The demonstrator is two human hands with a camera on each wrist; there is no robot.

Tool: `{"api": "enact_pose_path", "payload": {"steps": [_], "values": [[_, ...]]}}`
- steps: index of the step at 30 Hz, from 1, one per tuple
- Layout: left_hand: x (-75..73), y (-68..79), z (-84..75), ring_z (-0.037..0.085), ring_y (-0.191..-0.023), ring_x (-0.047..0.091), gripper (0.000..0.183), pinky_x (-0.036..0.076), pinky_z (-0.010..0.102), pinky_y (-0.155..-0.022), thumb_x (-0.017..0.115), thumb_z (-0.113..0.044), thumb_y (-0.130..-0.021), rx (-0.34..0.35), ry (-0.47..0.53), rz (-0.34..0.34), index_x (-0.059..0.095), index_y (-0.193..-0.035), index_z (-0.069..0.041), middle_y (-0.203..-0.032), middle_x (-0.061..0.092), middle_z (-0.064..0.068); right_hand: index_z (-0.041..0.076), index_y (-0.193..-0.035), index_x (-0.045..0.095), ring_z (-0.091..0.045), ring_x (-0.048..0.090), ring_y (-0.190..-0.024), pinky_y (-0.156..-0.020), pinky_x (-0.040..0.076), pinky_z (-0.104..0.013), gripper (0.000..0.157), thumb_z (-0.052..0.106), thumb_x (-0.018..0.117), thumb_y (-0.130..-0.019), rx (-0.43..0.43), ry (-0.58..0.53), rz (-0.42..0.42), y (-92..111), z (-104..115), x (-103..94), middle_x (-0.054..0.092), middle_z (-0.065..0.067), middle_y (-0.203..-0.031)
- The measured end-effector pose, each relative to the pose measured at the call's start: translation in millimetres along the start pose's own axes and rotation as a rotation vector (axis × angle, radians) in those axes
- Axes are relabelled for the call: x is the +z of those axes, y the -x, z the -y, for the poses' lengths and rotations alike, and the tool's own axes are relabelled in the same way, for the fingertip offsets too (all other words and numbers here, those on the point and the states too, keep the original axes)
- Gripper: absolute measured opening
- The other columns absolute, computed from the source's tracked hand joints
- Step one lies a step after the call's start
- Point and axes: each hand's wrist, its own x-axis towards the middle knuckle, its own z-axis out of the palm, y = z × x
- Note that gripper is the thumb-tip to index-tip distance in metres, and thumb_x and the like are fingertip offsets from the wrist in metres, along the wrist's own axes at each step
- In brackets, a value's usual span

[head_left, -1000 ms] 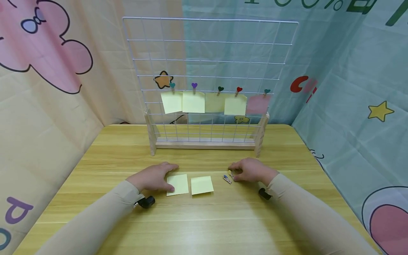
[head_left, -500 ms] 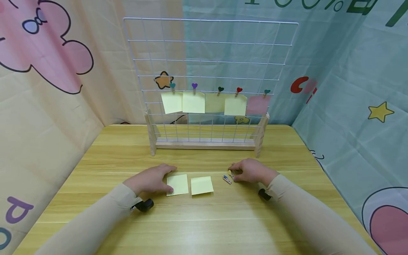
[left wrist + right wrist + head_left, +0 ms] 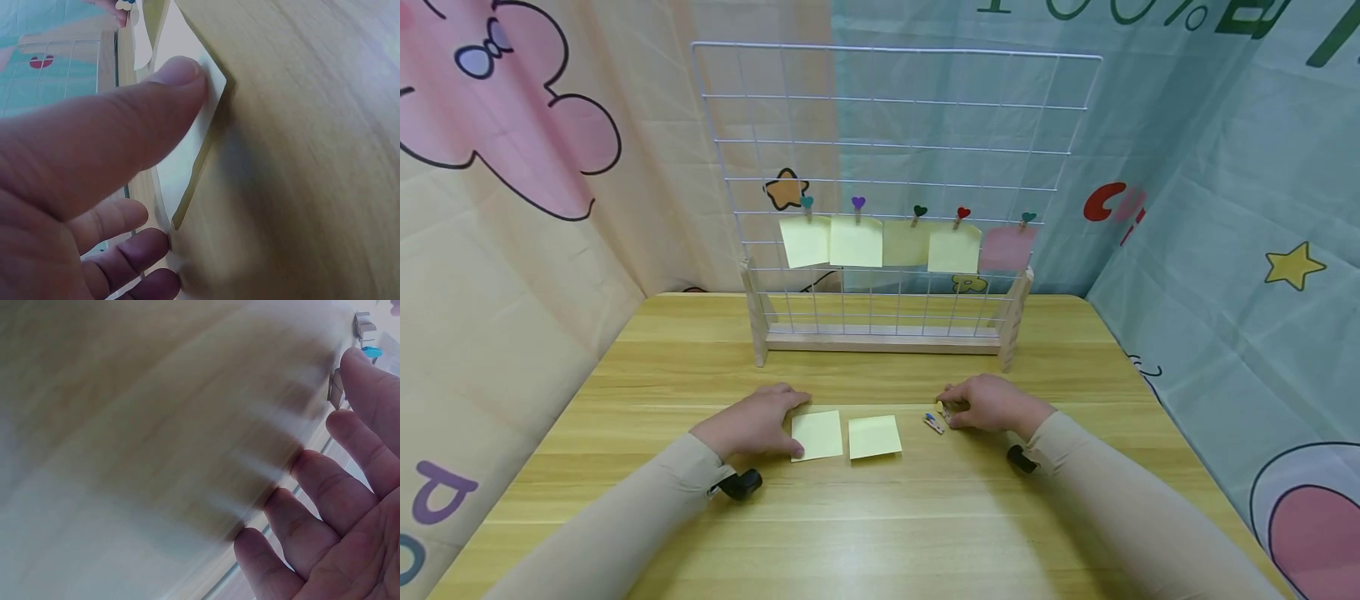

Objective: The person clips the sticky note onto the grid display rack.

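Note:
My left hand (image 3: 751, 423) lies at the left edge of a pale yellow sticky note (image 3: 817, 435) on the table. In the left wrist view its thumb touches the sticky note (image 3: 178, 172), while the other fingers spread past the far corner. A second yellow sticky note (image 3: 875, 437) lies just right of it. My right hand (image 3: 995, 404) holds a small clothespin (image 3: 336, 389) at the table between thumb and forefinger, its other fingertips resting on the wood. Beside it lies another small clothespin (image 3: 934, 423) with a blue heart.
A white wire grid rack (image 3: 895, 150) on a wooden base (image 3: 883, 342) stands behind the hands. Heart-topped clothespins hold several yellow notes and one pink note (image 3: 1007, 247) along it. Printed curtains (image 3: 1210, 250) enclose the table (image 3: 880, 525).
My left hand has shifted slightly left, its fingers drawing back a little over the note's edge. The right hand stays in place at the clothespin.

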Motion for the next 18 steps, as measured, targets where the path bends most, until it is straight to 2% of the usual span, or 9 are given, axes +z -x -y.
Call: {"api": "enact_pose_path", "payload": {"steps": [7,18], "values": [[3.2,-1.6,2.1,0.02,-0.105,0.056,0.083,0.052,0.043,-0.1,0.095,-0.034,-0.076,0.028,-0.015,-0.011,0.06,-0.144,-0.001,-0.124,0.063,0.008,0.021,-0.143,0.068,-0.033,0.061,-0.137,-0.114,0.049,-0.052,0.05,0.036,0.077,-0.097,-0.02,-0.015,-0.022,-0.2,-1.1,2.1,0.066,-0.006,-0.147],[4.4,-1.1,1.4,0.019,-0.106,0.056,0.084,0.052,0.042,-0.101,0.096,-0.034,-0.075,0.019,0.009,0.011,0.06,-0.145,-0.003,-0.124,0.063,0.007,0.021,-0.145,0.065,-0.034,0.06,-0.138,-0.115,0.048,-0.052,0.049,0.037,0.074,-0.099,-0.007,-0.002,-0.017,0.1,1.6,3.1,0.063,-0.006,-0.15]]}}
